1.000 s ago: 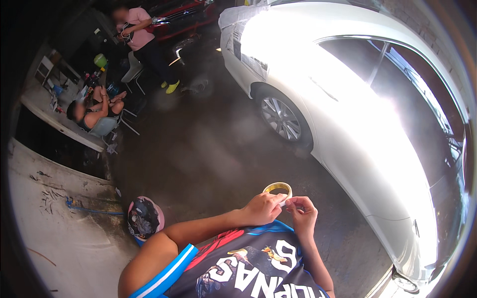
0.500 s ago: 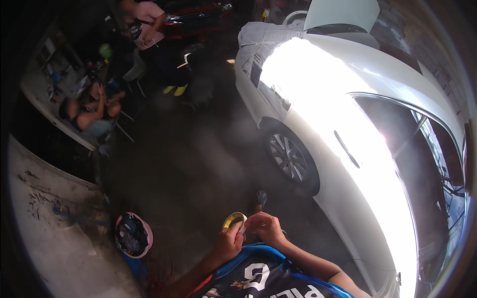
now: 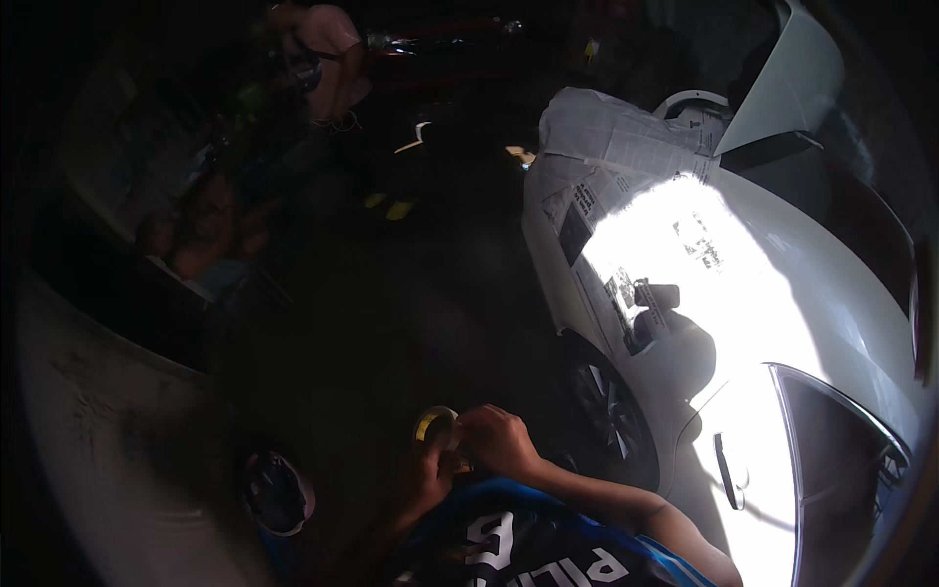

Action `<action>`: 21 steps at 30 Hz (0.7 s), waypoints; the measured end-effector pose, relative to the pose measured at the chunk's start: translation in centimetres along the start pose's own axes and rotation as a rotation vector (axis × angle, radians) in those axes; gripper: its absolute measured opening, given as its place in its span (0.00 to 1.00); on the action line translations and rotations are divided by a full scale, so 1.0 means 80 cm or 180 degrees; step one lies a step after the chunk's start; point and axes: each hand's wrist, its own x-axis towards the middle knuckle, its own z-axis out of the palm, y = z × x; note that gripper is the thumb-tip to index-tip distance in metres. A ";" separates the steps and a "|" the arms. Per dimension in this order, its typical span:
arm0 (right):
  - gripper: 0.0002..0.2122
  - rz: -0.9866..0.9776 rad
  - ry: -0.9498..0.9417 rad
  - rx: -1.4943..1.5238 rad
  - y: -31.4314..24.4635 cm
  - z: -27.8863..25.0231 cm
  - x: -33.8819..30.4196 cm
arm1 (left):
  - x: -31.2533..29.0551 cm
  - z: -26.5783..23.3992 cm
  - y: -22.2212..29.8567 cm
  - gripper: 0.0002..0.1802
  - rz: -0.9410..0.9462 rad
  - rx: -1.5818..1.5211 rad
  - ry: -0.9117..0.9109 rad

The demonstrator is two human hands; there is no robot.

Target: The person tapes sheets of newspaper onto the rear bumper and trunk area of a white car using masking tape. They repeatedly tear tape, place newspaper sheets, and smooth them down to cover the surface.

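Observation:
In front of my chest, my left hand point(image 3: 428, 474) is closed around a roll of tape point(image 3: 433, 425), pale on the outside with a yellowish inner ring. My right hand point(image 3: 497, 439) meets the roll's right edge, its fingers pinched together. Whatever lies between those fingertips is hidden. Both hands are in dim light, so fine detail is lost. To their right stands a white car point(image 3: 763, 284) with sheets of newspaper point(image 3: 606, 132) over its far end and near corner.
The car's wheel point(image 3: 611, 411) is just right of my hands. A pink-rimmed round container point(image 3: 279, 494) stands at lower left beside a pale wall point(image 3: 108, 440). One person in a pink shirt point(image 3: 333, 59) stands far left; another person point(image 3: 210, 230) sits below.
The view has turned, so the car sits lower and farther right, and the picture is darker. A shadow now falls across the car's bright panel. Both hands stay at the tape roll.

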 end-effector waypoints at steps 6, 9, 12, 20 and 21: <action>0.08 0.0252 -0.0237 -0.0006 0.024 -0.017 0.132 | 0.108 -0.001 -0.044 0.28 -0.0939 -0.0534 -0.0249; 0.08 0.0496 -0.0282 0.0043 0.045 -0.010 0.205 | 0.172 -0.009 -0.091 0.27 -0.0702 -0.0172 -0.0172; 0.08 0.0575 -0.0265 -0.0145 0.062 0.004 0.295 | 0.262 -0.034 -0.155 0.24 -0.0310 -0.0294 -0.0059; 0.08 0.0878 0.0381 0.0363 0.063 0.036 0.531 | 0.498 -0.132 -0.289 0.24 0.0148 -0.0562 -0.0822; 0.07 0.0940 0.0555 0.0354 0.060 0.036 0.551 | 0.525 -0.143 -0.299 0.24 -0.0165 -0.0951 -0.1224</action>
